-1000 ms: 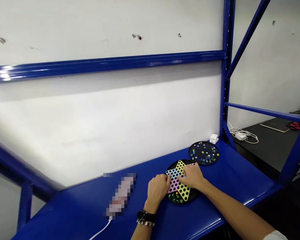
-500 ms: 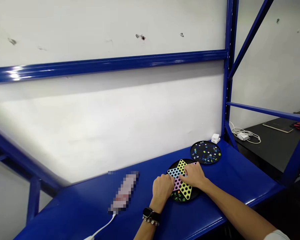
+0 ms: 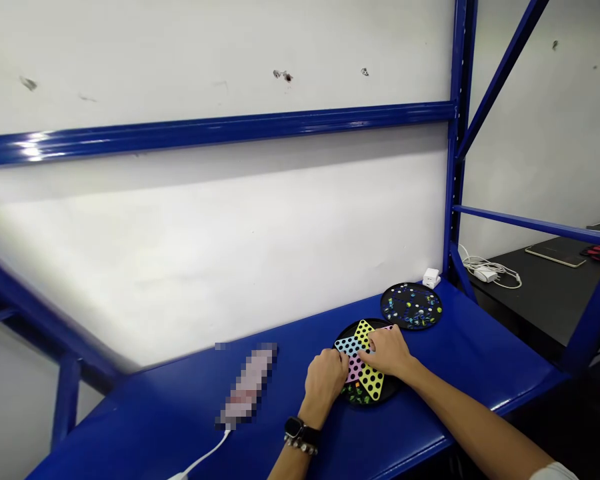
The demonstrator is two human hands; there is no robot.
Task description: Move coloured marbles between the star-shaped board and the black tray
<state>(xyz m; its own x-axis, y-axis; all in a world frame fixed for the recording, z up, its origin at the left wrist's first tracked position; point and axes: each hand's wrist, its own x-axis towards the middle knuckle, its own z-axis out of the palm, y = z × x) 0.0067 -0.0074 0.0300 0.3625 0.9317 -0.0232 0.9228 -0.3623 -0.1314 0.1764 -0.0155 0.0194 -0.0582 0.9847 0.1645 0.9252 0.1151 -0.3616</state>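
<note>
A star-shaped Chinese checkers board, coloured in yellow, blue and pink and full of round black holes, lies over a black round tray. My left hand has its fingers curled on the left edge of the board. From the right, my right hand grips the board's other side, thumb on top and pointing left. Green marbles show in the tray below the board's front edge. The fingertips under the board are hidden.
Behind stands a second black round tray with scattered blue, green and white marbles. White charger blocks sit near the wall. A pixelated, phone-like object with a white cable lies left on the blue shelf. Blue posts frame the sides.
</note>
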